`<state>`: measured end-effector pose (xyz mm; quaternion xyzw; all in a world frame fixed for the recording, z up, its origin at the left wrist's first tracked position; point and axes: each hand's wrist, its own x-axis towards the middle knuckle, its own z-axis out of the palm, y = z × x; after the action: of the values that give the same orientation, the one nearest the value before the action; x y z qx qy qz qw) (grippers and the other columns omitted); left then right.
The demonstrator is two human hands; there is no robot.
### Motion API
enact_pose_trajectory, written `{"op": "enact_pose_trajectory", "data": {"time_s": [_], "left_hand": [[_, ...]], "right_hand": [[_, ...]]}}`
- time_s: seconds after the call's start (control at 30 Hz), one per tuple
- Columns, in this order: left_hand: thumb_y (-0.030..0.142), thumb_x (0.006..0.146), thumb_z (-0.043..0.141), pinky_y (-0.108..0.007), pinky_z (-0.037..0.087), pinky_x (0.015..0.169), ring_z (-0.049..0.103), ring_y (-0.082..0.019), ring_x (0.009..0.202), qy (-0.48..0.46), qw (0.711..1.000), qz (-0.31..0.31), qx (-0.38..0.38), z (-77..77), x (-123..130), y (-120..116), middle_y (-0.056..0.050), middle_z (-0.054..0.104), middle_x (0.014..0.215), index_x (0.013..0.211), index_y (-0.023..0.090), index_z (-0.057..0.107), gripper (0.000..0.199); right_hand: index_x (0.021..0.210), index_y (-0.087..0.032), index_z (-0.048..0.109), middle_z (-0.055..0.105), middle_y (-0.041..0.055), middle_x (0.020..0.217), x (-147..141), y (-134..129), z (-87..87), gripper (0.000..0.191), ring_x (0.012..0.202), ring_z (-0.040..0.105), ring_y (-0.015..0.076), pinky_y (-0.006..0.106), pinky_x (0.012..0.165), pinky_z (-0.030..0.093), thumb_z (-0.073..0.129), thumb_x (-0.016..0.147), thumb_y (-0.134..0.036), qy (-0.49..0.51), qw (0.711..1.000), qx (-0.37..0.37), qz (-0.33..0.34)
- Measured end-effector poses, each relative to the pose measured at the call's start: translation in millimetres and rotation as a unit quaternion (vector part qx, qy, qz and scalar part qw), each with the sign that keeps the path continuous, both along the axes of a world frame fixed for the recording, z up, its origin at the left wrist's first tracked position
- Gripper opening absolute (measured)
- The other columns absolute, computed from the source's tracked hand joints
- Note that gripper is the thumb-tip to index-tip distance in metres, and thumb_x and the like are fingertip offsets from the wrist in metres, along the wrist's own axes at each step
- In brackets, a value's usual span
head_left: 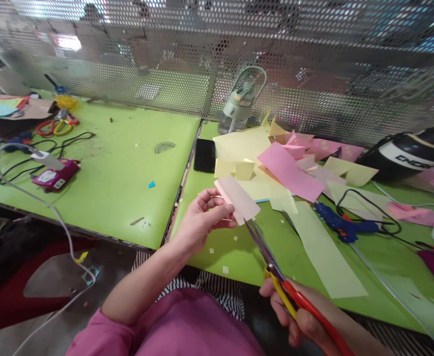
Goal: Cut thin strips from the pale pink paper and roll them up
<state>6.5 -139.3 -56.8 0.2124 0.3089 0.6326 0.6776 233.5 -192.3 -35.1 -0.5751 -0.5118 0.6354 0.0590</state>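
My left hand (205,217) pinches a folded piece of pale pink paper (239,198) between thumb and fingers, above the green table. In my right hand (291,316) are scissors (271,262) with one red and one yellow handle. Their blades point up and left, slightly parted, with the tips at the lower edge of the pink paper. Whether the blades touch the paper I cannot tell. Behind it lie cream paper sheets (242,144) and a brighter pink sheet (291,170). A long pale yellow-green strip (328,252) rests to the right.
A black phone (204,155) and a clear bottle (236,109) stand behind my left hand. To the right are a blue glue gun (345,222) with cables and a black bottle (402,153). A purple power strip (56,175) and more scissors (62,122) lie left. Perforated metal (128,64) borders the back.
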Motion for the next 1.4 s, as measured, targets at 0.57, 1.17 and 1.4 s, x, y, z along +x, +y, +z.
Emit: {"op": "enact_pose_trajectory", "data": {"time_s": [0.57,1.17,1.4], "left_hand": [[0.020,0.066,0.083,-0.020,0.051,0.062,0.060,-0.006,0.061,-0.015,0.999,0.034,0.003,-1.2,4,0,0.004,0.061,0.071,0.088,0.016,0.060,0.032],[0.026,0.070,0.081,-0.021,0.048,0.062,0.062,-0.010,0.068,0.045,0.999,-0.017,0.014,-8.0,10,-6,0.003,0.061,0.072,0.093,0.017,0.059,0.033],[0.025,0.072,0.080,-0.021,0.048,0.062,0.061,-0.009,0.067,0.061,0.998,-0.017,0.028,-8.8,9,-6,0.003,0.062,0.072,0.094,0.017,0.058,0.032]], "right_hand": [[0.080,-0.021,0.053,0.044,-0.0068,0.048,-5,3,-4.9,0.022,0.039,0.042,0.0077,0.019,0.040,0.036,0.058,0.077,-0.042,-0.057,0.996,-0.066,-0.011],[0.087,-0.021,0.050,0.048,-0.0056,0.060,-3,17,1.3,0.033,0.050,0.044,0.0097,0.024,0.050,0.042,0.064,0.065,-0.042,-0.039,0.998,-0.015,0.047],[0.088,-0.022,0.048,0.047,-0.0058,0.061,2,18,-7.4,0.039,0.051,0.045,0.0102,0.024,0.051,0.042,0.062,0.067,-0.052,-0.065,0.995,0.013,0.076]]}}
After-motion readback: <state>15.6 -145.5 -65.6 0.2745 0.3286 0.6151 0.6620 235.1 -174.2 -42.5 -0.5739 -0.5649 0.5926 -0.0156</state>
